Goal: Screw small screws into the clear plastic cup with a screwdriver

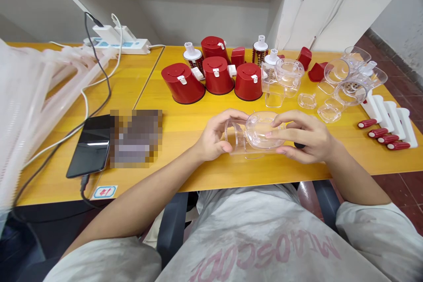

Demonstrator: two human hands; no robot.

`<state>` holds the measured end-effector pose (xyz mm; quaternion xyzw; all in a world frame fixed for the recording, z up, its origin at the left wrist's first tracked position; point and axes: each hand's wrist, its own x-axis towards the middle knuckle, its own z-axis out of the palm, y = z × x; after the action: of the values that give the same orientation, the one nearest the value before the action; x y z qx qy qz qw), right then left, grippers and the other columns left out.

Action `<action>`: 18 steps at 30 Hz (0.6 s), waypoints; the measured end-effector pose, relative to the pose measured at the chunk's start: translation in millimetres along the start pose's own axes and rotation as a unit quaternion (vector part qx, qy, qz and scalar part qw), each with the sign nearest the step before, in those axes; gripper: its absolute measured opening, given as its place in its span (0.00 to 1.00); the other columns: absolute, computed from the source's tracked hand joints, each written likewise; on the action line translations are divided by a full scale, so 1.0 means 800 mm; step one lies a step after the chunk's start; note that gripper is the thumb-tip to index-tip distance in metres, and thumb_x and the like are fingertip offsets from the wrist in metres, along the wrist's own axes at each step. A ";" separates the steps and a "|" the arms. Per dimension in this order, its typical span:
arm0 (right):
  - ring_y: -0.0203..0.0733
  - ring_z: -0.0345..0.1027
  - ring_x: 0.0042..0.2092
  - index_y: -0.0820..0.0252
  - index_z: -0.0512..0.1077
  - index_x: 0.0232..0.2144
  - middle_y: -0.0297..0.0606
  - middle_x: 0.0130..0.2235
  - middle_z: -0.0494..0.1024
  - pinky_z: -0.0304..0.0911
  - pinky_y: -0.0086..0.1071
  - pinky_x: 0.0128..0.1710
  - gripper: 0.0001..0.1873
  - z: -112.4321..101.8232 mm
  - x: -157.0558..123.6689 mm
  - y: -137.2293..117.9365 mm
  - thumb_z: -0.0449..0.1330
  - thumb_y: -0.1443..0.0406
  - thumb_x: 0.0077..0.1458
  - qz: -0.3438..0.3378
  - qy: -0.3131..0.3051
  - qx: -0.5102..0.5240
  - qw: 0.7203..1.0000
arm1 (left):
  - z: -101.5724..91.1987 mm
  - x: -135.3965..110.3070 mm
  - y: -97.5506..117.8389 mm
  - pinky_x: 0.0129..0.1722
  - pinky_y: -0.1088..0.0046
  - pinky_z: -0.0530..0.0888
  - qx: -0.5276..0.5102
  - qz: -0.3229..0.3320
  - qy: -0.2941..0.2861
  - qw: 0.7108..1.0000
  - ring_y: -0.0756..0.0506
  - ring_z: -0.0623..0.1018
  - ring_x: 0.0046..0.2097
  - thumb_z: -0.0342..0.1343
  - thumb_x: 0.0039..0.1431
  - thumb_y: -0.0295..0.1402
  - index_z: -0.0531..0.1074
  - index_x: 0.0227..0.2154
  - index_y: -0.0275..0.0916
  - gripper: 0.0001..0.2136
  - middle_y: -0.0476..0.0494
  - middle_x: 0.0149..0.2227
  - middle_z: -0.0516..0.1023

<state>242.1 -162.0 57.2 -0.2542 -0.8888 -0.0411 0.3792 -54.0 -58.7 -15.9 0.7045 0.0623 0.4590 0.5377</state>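
Between my hands, just above the table's front part, is a clear plastic housing point(238, 136) with a round open end on the left and a wide oval opening facing up. My left hand point(216, 134) is wrapped round its left end, thumb in front and fingers behind. My right hand point(302, 136) grips the right end, with fingers lying over the oval rim and the thumb low at the front. A small black round thing point(299, 145) shows under the right hand. Behind the housing stand several red bases point(249, 81) with white tabs.
Clear housings point(284, 77), clear caps point(307, 100) and drum graters point(260, 48) with white stems lie at the back. White crank handles point(391, 119) with red knobs line the right. Left are a phone point(90, 145), cables, a power strip point(132, 46) and plastic bags point(29, 97).
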 end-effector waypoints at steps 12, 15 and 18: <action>0.41 0.82 0.64 0.57 0.80 0.59 0.48 0.65 0.77 0.86 0.32 0.59 0.17 0.005 0.000 -0.002 0.67 0.57 0.72 0.016 -0.012 0.000 1.000 | -0.001 -0.002 -0.003 0.52 0.61 0.85 0.010 0.001 0.002 1.000 0.34 0.90 0.52 0.76 0.50 0.74 0.86 0.61 0.42 0.46 0.31 0.54 0.90; 0.43 0.82 0.67 0.57 0.79 0.58 0.48 0.66 0.78 0.85 0.37 0.65 0.17 0.004 0.000 -0.001 0.67 0.58 0.72 0.011 -0.018 0.001 1.000 | -0.001 -0.002 -0.005 0.53 0.61 0.84 0.002 0.006 0.000 1.000 0.35 0.90 0.52 0.75 0.51 0.74 0.86 0.62 0.43 0.46 0.32 0.54 0.90; 0.42 0.82 0.66 0.56 0.80 0.59 0.47 0.66 0.79 0.84 0.35 0.65 0.17 0.003 0.000 -0.001 0.68 0.58 0.73 0.007 -0.017 -0.001 1.000 | -0.001 -0.002 -0.005 0.52 0.61 0.84 0.003 0.004 0.000 1.000 0.34 0.90 0.52 0.75 0.51 0.74 0.86 0.62 0.42 0.47 0.31 0.55 0.90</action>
<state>240.2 -161.7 55.2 -0.2613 -0.8934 -0.0353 0.3638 -54.0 -58.0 -20.1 0.7065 0.0605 0.4611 0.5334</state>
